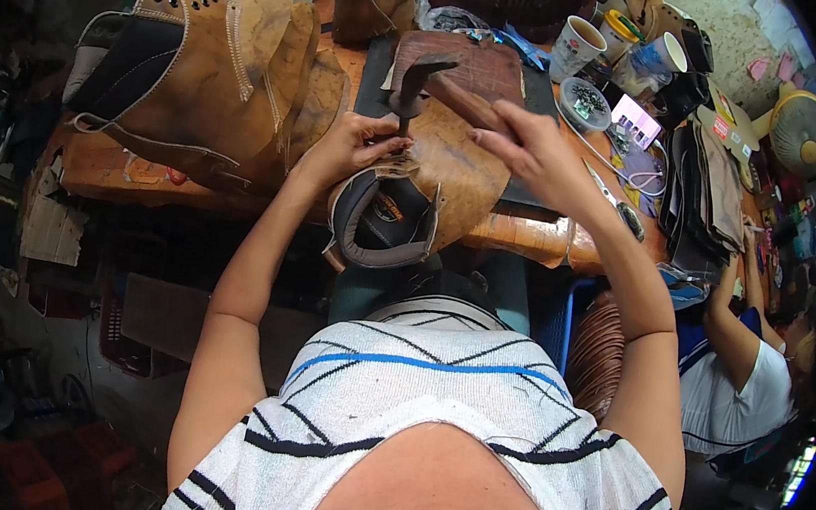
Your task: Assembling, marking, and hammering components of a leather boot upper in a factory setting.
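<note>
My right hand (538,159) is wrapped round the wooden handle of a hammer (466,102). The hammer's dark metal head is over the fingers of my left hand (351,151). Between its fingertips, my left hand pinches a slim upright metal punch (404,126), whose top meets or nearly meets the hammer face. Beneath the punch lies the edge of a tan leather boot upper (451,184), with a dark padded collar facing me. Where exactly the punch's tip rests is hidden by my fingers.
Stacked tan boot uppers (211,82) with dark collars cover the left of the wooden table (124,184). Cups (576,49), a tub of small eyelets (584,104) and dark leather pieces (702,193) lie right. A fan (806,134) stands beyond. Another person (741,384) works at right.
</note>
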Demonstrator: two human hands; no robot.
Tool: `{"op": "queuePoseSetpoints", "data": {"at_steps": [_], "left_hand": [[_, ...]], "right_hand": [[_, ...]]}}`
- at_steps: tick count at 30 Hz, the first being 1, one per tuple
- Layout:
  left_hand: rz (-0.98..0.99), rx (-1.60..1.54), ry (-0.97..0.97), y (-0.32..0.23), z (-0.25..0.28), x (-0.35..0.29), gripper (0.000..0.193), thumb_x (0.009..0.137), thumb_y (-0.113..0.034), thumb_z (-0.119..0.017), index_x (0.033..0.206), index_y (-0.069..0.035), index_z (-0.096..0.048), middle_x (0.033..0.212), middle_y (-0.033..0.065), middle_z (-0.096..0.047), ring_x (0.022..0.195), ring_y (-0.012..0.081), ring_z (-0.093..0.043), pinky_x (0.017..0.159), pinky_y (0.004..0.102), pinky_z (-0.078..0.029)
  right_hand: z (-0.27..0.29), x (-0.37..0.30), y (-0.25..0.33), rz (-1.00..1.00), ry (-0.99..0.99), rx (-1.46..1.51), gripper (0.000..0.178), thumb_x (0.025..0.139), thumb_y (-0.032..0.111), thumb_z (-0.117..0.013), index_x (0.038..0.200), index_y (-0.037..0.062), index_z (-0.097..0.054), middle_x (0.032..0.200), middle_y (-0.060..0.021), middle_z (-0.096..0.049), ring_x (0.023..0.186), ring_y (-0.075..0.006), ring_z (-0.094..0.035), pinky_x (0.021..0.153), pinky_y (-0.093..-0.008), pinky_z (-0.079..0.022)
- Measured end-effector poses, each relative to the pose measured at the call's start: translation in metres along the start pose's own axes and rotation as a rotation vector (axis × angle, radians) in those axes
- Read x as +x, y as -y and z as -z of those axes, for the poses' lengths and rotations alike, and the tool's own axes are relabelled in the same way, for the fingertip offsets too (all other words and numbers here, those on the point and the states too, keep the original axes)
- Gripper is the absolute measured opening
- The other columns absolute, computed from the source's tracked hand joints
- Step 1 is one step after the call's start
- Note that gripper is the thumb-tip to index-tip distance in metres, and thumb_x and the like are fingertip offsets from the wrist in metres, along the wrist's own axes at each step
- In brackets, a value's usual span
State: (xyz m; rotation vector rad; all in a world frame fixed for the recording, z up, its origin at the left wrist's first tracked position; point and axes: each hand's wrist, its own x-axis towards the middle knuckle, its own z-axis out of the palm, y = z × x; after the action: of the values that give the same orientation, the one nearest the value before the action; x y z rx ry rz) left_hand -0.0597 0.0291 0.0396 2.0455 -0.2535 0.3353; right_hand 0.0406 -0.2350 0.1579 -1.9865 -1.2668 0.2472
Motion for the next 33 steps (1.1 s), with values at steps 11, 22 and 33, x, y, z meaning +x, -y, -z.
{"op": "queuePoseSetpoints", "data": {"at_steps": [11,22,33], "left_hand": [[0.013,-0.065,0.007,0.010,0.000,-0.004,0.016,0.095,-0.003,-0.067,0.107,0.006,-0.072,0.094,0.0079,-0.076,0.089,0.0110,-0.070,0.083,0.0256,-0.056],[0.010,-0.124,-0.071,0.025,-0.002,-0.014,0.019,0.095,-0.008,-0.068,0.107,0.006,-0.073,0.093,0.0108,-0.077,0.083,0.0090,-0.069,0.075,0.0258,-0.056],[0.025,-0.130,-0.016,0.025,0.002,0.003,0.019,0.095,-0.009,-0.069,0.106,0.006,-0.073,0.091,0.0092,-0.077,0.083,0.0088,-0.069,0.075,0.0255,-0.055]], "right_hand": [[0.061,0.012,0.052,0.636,-0.631,0.265,0.028,0.102,0.031,-0.055,0.107,0.0043,-0.063,0.072,-0.0063,-0.058,0.057,-0.0163,-0.055,0.053,-0.0300,-0.044],[0.060,0.001,0.068,0.179,-0.685,0.310,0.023,0.105,0.024,-0.052,0.104,0.0061,-0.068,0.070,-0.0013,-0.058,0.065,-0.0128,-0.062,0.058,-0.0316,-0.051],[0.018,-0.004,0.013,0.123,-0.084,-0.247,0.024,0.094,0.023,-0.066,0.098,0.0009,-0.057,0.072,-0.0149,-0.055,0.064,-0.0229,-0.056,0.061,-0.0405,-0.044]]}}
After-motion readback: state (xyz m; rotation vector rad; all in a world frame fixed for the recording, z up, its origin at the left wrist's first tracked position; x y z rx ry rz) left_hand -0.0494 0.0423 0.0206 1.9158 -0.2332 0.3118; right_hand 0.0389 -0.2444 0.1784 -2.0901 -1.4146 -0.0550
